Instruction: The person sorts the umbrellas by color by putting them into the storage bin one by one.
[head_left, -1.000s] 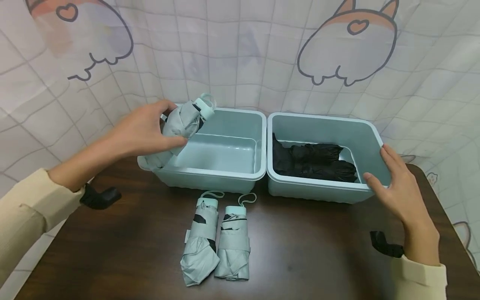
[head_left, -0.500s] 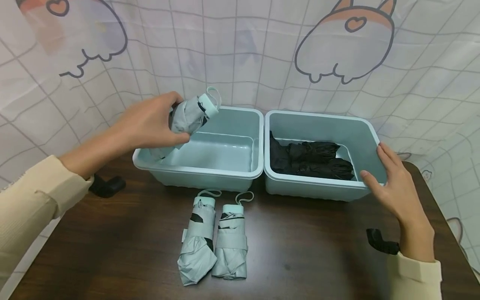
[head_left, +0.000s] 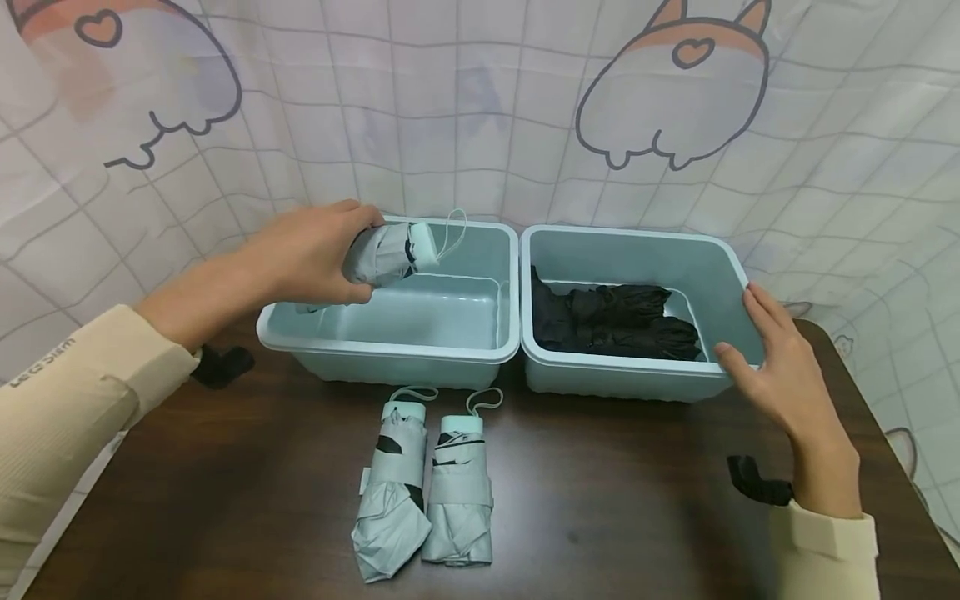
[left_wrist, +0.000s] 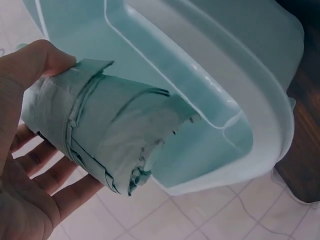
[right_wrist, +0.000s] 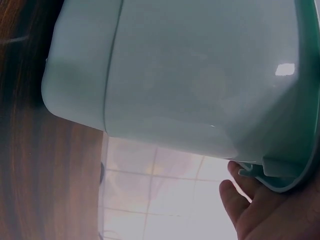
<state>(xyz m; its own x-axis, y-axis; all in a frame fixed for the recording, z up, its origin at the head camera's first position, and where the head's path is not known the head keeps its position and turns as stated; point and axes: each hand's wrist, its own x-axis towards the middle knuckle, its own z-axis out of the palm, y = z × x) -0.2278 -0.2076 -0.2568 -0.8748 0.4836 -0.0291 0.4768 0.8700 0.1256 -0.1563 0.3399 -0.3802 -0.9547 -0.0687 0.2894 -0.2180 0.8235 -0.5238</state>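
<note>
In the head view my left hand (head_left: pixel 315 254) holds a folded light-grey umbrella (head_left: pixel 393 252) over the left light-blue bin (head_left: pixel 397 348). The umbrella's pale cap and wrist loop point right. The left wrist view shows my thumb on one side of the umbrella (left_wrist: pixel 120 120) and my fingers curled round the other. My right hand (head_left: pixel 783 375) rests at the right end of the right bin (head_left: pixel 637 364), thumb at the near corner, fingers fairly straight along the rim. Two black folded umbrellas (head_left: pixel 622 321) appear to lie inside that bin.
Two more grey folded umbrellas, a left one (head_left: pixel 393 492) and a right one (head_left: pixel 460 492), lie side by side on the dark wooden table (head_left: pixel 615 500) before the bins. A patterned white curtain (head_left: pixel 450 100) hangs close behind both bins.
The held umbrella has shifted right and turned from a steep tilt to nearly level, ending lower over the left bin. My right hand stays at the right bin's rim.
</note>
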